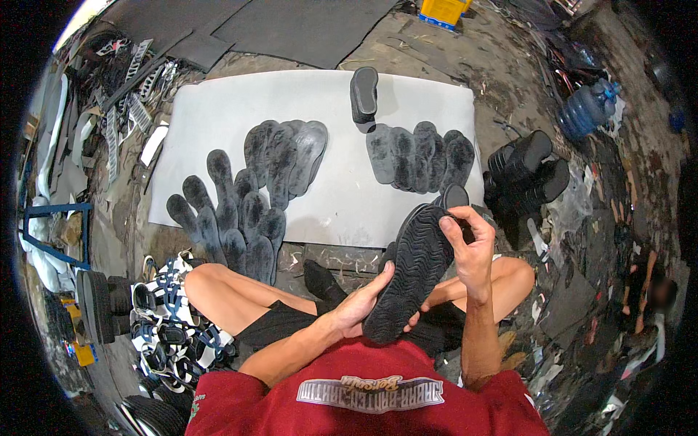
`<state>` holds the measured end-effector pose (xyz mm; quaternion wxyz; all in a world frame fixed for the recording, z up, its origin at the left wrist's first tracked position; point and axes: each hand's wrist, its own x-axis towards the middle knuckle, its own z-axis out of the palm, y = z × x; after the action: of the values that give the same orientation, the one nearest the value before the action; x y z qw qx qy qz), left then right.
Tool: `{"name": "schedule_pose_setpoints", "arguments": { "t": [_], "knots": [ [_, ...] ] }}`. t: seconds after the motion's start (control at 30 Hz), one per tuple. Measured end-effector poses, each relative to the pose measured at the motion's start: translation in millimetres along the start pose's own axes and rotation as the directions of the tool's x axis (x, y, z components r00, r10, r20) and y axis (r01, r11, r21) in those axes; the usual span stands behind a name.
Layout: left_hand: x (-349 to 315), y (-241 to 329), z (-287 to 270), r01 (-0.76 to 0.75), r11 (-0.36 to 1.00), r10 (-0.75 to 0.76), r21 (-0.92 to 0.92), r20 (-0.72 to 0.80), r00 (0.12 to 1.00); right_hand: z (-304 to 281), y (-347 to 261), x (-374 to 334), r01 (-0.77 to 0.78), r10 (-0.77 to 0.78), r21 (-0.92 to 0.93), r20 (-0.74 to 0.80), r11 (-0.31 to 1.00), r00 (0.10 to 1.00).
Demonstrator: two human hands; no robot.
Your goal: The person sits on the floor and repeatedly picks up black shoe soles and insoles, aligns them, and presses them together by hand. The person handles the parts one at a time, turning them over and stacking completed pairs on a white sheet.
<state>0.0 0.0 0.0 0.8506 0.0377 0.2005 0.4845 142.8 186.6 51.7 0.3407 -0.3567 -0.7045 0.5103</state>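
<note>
A black shoe sole (414, 269) with a wavy tread is held tilted over my lap, tread side toward me. My left hand (363, 299) grips its lower end, thumb along the left edge and fingers partly hidden beneath. At the upper end, my right hand (474, 247) pinches the rim between thumb and forefinger. Just beyond that end shows the rounded tip of another black piece (456, 195); whether it is joined to the sole I cannot tell. Several black insole-shaped pieces (422, 156) lie overlapping on the white sheet (342, 218), with more black pieces (283, 156) to the left.
A black sole stack (363, 94) stands at the sheet's far edge. Black footwear (527, 171) is piled right of the sheet, near a blue water jug (587, 109). Black-and-white straps (171, 327) heap beside my left knee. Dark sheets (291, 29) lie at the back.
</note>
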Motion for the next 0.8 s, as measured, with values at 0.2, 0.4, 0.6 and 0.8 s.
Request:
{"name": "schedule_pose_setpoints", "arguments": {
  "t": [0.2, 0.4, 0.6, 0.8],
  "knots": [
    [-0.8, -6.6, 5.6, -0.036, 0.999, 0.036, 0.0, -0.016, 0.999, 9.0, -18.9, -9.7, 0.15, -0.182, -0.193, -0.16, 0.97, 0.97],
    [-5.9, -9.7, 9.6, -0.156, 0.976, 0.147, 0.15, 0.07, 0.987, 15.0, -32.4, -17.2, 0.242, -0.34, -0.407, -0.186, 0.881, 0.922],
    [-9.8, -12.9, 6.5, -0.112, 0.978, 0.111, 0.174, 0.014, 0.994, 15.9, -31.5, -23.0, 0.246, -0.342, -0.405, -0.184, 0.881, 0.922],
    [-6.7, -30.4, -16.7, -0.162, 0.977, 0.155, 0.139, 0.058, 0.986, 20.8, -24.1, -31.9, 0.247, -0.321, -0.387, -0.14, 0.888, 0.937]
  ]
}}
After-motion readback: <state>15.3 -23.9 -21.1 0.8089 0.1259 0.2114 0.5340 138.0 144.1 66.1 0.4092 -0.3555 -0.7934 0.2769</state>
